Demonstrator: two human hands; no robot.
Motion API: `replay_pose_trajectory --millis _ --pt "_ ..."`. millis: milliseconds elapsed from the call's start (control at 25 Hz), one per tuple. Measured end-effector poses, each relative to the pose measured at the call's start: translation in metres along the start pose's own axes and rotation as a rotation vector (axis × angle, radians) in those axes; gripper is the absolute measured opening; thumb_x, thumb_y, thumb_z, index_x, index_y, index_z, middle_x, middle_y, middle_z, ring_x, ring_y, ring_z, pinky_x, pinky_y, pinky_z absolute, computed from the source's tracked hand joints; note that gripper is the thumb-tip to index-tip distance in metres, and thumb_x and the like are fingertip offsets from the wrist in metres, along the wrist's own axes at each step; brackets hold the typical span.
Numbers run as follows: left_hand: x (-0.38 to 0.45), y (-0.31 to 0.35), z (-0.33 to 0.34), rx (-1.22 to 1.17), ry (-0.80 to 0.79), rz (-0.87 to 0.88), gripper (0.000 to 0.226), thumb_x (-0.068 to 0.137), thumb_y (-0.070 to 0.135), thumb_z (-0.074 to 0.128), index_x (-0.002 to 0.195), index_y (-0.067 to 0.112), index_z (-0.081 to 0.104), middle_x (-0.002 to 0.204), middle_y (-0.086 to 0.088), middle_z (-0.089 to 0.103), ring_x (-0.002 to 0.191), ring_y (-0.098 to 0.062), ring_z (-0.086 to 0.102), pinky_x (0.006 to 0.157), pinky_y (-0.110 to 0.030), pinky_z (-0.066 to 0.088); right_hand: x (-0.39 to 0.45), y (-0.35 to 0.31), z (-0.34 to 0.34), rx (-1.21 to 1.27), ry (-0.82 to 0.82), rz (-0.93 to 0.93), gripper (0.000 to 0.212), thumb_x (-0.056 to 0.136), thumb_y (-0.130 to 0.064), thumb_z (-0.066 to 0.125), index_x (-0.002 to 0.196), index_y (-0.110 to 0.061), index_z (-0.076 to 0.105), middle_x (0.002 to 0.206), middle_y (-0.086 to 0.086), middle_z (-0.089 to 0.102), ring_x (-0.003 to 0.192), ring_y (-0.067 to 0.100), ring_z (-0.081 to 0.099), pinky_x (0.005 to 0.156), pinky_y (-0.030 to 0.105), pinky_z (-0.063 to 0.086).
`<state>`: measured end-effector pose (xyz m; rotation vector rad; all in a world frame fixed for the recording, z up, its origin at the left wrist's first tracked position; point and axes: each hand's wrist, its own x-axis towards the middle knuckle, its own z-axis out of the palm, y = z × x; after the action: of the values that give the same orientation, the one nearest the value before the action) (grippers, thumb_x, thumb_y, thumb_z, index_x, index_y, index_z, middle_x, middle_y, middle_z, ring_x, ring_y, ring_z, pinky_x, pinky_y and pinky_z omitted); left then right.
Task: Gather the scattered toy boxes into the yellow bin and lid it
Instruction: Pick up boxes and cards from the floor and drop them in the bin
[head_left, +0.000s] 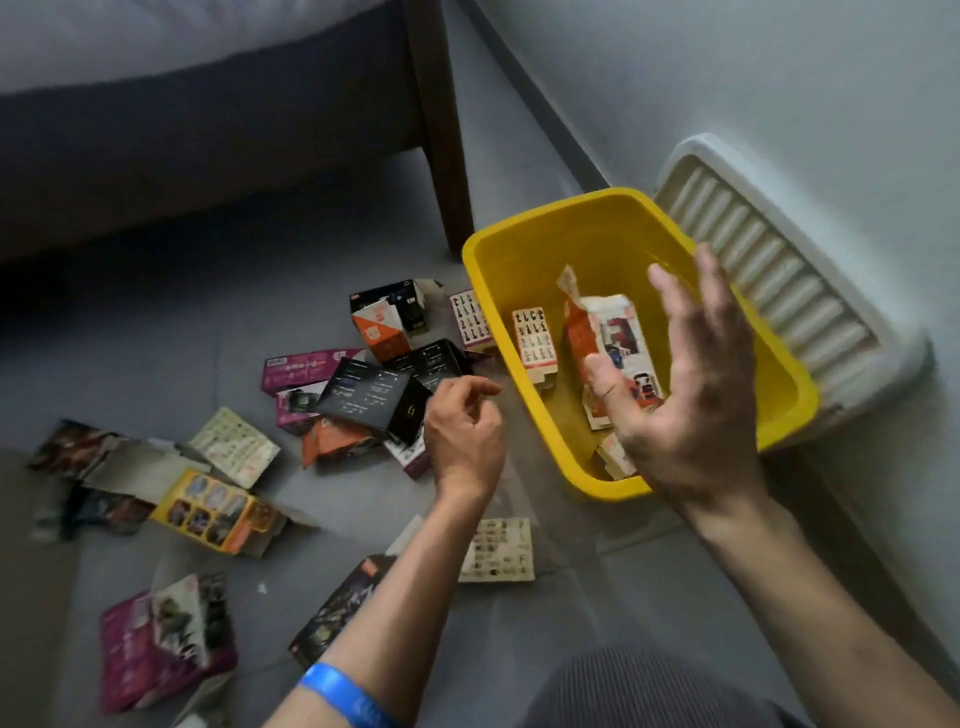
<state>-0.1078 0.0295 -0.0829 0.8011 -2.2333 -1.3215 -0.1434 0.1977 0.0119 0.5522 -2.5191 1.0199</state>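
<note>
The yellow bin (524, 415) stands on the grey floor at the right, with several toy boxes inside. Among them are an orange-and-white box (602, 332) and a small white one (534, 340). My right hand (691, 395) hovers over the bin's near end, palm open and fingers spread, holding nothing. My left hand (462, 431) is just left of the bin, fingers loosely curled with a gap, beside a black box (371, 397) on the pile. The ribbed white lid (779, 275) lies behind the bin against the wall.
Loose boxes are scattered across the floor: a yellow one (218, 512), purple ones (156, 644), a cream one (498, 551) and a dark one (337, 608) under my left forearm. A bed with a dark wooden leg (441, 130) stands at the back.
</note>
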Motion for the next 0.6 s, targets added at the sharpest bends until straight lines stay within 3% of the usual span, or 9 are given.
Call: replay_pose_trajectory --millis 120,160,240,320,400,480,600 --pt "0.015 -0.059 -0.031 0.339 -0.297 -0.184 0.023 0.083 0.017 0.061 0.104 0.021 0.069 0.103 -0.002 0.07 0.097 -0.024 0.065 0.077 -0.03 0.05 -0.05 -0.013 0.041 0.167 -0.132 -0.338 0.036 0.088 -0.019 0.064 0.122 -0.006 0.062 0.138 0.019 0.055 0.13 0.035 0.05 0.106 0.048 0.042" --pt "0.018 -0.074 -0.04 0.469 -0.39 -0.177 0.033 0.082 0.018 0.061 0.115 0.019 0.067 0.111 -0.006 0.068 0.103 -0.027 0.063 0.082 -0.034 0.051 -0.071 -0.013 0.056 0.182 -0.245 -0.457 0.031 0.088 -0.017 0.064 0.117 -0.007 0.065 0.133 0.017 0.06 0.126 0.033 0.053 0.103 0.047 0.045" --pt "0.022 -0.093 -0.05 0.591 -0.43 -0.115 0.051 0.08 0.016 0.06 0.131 0.017 0.057 0.13 -0.01 0.057 0.117 -0.03 0.054 0.089 -0.036 0.046 -0.107 -0.005 0.085 0.083 -0.549 -0.595 0.038 0.085 -0.019 0.065 0.121 -0.009 0.065 0.132 0.015 0.061 0.122 0.033 0.056 0.098 0.047 0.048" --pt "0.026 -0.108 -0.055 0.652 -0.474 -0.109 0.07 0.08 0.015 0.06 0.147 0.019 0.038 0.153 -0.008 0.035 0.136 -0.031 0.037 0.103 -0.04 0.038 -0.132 0.01 0.114 -0.131 -0.952 -0.513 0.065 0.084 -0.025 0.062 0.146 -0.017 0.044 0.154 0.015 0.041 0.136 0.035 0.041 0.108 0.048 0.04" --pt "0.029 -0.121 -0.059 0.726 -0.566 -0.19 0.082 0.082 0.017 0.062 0.153 0.024 0.022 0.162 -0.003 0.017 0.142 -0.03 0.027 0.108 -0.046 0.034 -0.148 0.025 0.136 -0.33 -1.186 -0.417 0.081 0.087 -0.026 0.057 0.157 -0.028 0.016 0.167 0.009 0.01 0.149 0.033 0.017 0.119 0.046 0.022" --pt "0.033 -0.128 -0.06 0.814 -0.549 -0.164 0.075 0.084 0.026 0.067 0.149 0.024 0.028 0.155 -0.005 0.026 0.131 -0.032 0.037 0.1 -0.046 0.04 -0.157 0.037 0.149 -0.434 -1.211 -0.433 0.083 0.086 -0.024 0.058 0.157 -0.029 0.015 0.167 0.01 0.005 0.149 0.035 0.015 0.117 0.048 0.02" --pt "0.034 -0.124 -0.052 0.891 -0.432 -0.014 0.059 0.086 0.044 0.065 0.135 0.017 0.045 0.135 -0.008 0.043 0.119 -0.03 0.042 0.093 -0.042 0.042 -0.156 0.04 0.144 -0.558 -1.155 -0.312 0.075 0.082 -0.03 0.061 0.149 -0.027 0.027 0.157 0.016 0.029 0.131 0.036 0.036 0.102 0.047 0.033"
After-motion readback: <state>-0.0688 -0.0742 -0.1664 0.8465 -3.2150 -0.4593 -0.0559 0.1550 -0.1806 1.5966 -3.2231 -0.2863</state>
